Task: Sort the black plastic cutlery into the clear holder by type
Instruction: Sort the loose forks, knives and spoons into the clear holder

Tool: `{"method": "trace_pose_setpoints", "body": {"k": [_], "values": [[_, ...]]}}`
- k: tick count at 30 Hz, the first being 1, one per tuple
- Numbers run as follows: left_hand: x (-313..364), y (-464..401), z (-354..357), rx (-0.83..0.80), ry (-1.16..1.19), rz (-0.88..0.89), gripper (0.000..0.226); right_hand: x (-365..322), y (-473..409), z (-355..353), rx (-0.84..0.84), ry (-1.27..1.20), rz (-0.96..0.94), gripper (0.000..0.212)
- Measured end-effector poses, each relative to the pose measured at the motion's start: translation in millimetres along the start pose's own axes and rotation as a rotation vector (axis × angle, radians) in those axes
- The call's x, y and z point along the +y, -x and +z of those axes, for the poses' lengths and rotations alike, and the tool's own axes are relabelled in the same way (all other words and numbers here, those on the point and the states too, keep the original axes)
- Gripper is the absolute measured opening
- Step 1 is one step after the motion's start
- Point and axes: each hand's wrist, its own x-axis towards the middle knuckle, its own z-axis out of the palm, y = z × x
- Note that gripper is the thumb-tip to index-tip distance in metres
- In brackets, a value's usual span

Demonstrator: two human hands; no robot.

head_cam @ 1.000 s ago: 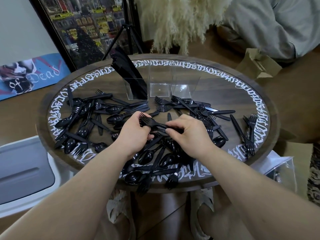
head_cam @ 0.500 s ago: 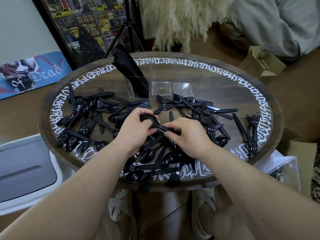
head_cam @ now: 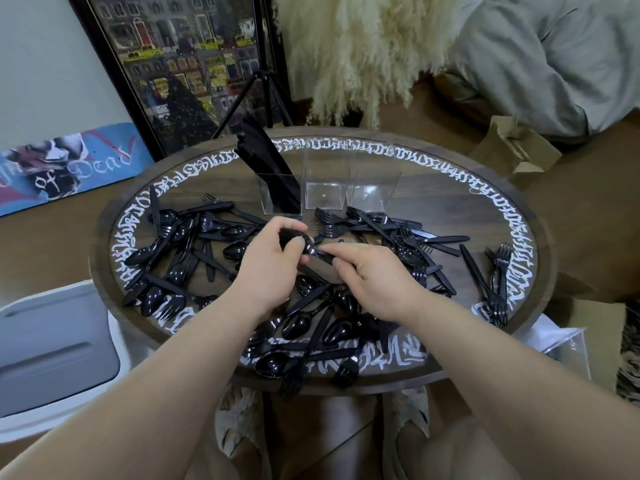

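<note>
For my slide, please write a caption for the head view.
Both hands hold black cutlery above the scattered pile; only the holder's left compartment is filled.

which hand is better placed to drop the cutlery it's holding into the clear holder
Left, probably. The left hand grips the head end of the black plastic cutlery piece and sits right before the clear three-compartment plastic holder. The right hand only pinches the handle, lower and further from it.
</note>
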Motion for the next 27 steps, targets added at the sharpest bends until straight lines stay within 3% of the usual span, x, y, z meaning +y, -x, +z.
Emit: {"method": "trace_pose_setpoints", "body": {"k": [3, 7, 13, 18, 27], "values": [[28.3, -4.8, -10.7, 0.061, -0.107, 0.168, 0.024, -4.7, -12.5, -17.9, 0.001, 0.07, -0.027, 0.04], [69.6, -22.9, -25.5, 0.215, -0.275, 0.417, 0.017, -3.2, -36.4, -38.2, 0.14, 0.255, 0.051, 0.046], [90.4, -54.9, -21.8, 0.26, -0.562, 0.623, 0.022, 7.5, -61.2, -43.7, 0.006, 0.499, 0.097, 0.06], [74.3, -82.2, -11.3, 0.216, -0.707, 0.627, 0.026, 14.7, -72.5, -40.2, -0.053, 0.546, 0.112, 0.064], [47.6, -109.1, 8.9, 0.042, -0.967, 0.471, 0.034, 34.4, -80.8, -47.7, -0.07, 0.608, 0.013, 0.061]]}}
